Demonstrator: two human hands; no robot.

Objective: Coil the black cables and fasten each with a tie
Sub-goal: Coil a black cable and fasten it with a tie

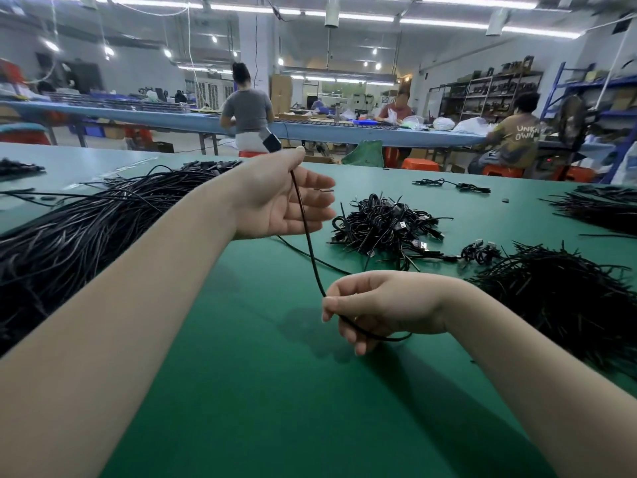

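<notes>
cable [306, 229] hangs between my two hands over the green table [262, 391], stretched out so i can find my starting length before i loop it. my left hand [279, 201] is up high with the plug end pinched at thumb and forefinger, other fingers loose and spread, i guess so the first loop has somewhere to land. my right hand [375, 307] sits lower and closer to me, fingers curled round the cable, which runs out under my palm; the rest trails off across the table. nothing's coiled on this one yet, so i'd call it the very start. the big loose bundle [79, 229] is on my left to pull from, the done pile [382, 222] sits past my hands, and the ties [565, 298] are by my right so i can grab one quick.
</notes>
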